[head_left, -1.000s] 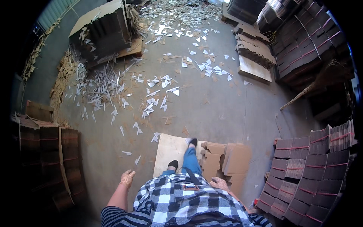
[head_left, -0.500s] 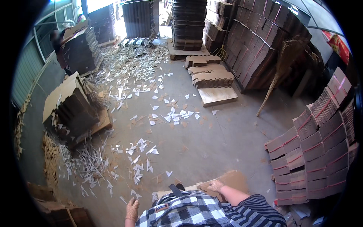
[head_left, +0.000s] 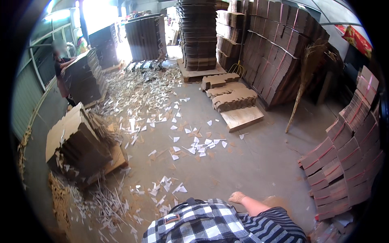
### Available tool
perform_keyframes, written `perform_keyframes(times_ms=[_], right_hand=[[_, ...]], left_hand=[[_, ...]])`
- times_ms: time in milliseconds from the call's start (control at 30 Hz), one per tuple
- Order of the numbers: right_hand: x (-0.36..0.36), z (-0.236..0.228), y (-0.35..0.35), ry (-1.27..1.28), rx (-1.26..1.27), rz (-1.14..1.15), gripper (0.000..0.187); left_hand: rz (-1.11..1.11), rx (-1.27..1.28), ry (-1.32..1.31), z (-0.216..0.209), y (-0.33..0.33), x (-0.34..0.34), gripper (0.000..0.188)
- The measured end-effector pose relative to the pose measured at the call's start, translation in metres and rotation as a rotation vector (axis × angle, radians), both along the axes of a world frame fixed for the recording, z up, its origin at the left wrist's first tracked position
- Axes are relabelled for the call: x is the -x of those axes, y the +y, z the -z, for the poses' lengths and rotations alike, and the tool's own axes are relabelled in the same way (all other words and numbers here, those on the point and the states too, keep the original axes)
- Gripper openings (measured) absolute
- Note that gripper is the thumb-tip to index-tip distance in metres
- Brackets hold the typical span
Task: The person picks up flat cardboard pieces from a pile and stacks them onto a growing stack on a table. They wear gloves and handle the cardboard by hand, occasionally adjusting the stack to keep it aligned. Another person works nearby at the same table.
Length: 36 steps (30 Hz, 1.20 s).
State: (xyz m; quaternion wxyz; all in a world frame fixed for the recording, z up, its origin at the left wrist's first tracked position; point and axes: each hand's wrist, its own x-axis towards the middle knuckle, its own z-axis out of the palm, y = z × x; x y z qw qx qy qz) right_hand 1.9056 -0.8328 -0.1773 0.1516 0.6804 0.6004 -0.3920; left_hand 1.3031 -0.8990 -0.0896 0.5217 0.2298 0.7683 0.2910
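Note:
My right hand [head_left: 237,197], in what looks like a tan glove, reaches out ahead of my checked apron [head_left: 194,222]. Its fingers are small and partly turned away, so whether they are closed or hold anything cannot be made out. A brown cardboard sheet [head_left: 278,203] shows just beyond my striped right sleeve [head_left: 271,224], mostly hidden by that arm. My left hand is out of view.
White and brown offcuts [head_left: 198,146] litter the floor. A leaning cardboard stack [head_left: 81,141] stands left, strapped bundles [head_left: 340,170] right. Cut cardboard [head_left: 235,97] lies near a wooden pallet [head_left: 243,118]. A straw broom [head_left: 300,93] leans on tall stacks. Another person [head_left: 63,73] works far left.
The view has tilted up and shifted. My left hand has left the picture. My right hand, earlier over the cardboard sheet, now appears against the floor, and less of the sheet shows.

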Motion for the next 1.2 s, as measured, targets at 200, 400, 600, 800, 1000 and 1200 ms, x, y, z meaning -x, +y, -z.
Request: perform_keyframes(times_ms=[200,400,600,800,1000,1200], right_hand=[[0.057,0.019,0.042,-0.033,0.187,-0.308,0.036],[0.124,-0.003,0.180,0.043,0.228,-0.388,0.028],[0.161,0.039,0.391,-0.082,0.175,-0.729,0.025],[0.314,0.019,0.607,-0.179,-0.268,-0.968,0.037],[0.613,-0.070,0.712,0.453,0.083,-0.232,0.035],[0.822,-0.067,0.694,0.597,0.079,-0.475,0.044]], left_hand=[[0.003,-0.221,-0.131,0.033,0.207,0.064,0.051],[0.221,-0.273,-0.051,-0.005,0.333,0.091,0.038],[0.704,-0.298,0.601,0.081,0.281,0.262,0.022],[-0.513,0.148,0.164,0.039,0.186,0.264,0.013],[-0.510,0.047,0.148,0.111,0.158,0.273,0.012],[-0.566,0.080,0.235,0.053,0.273,0.399,0.040]])
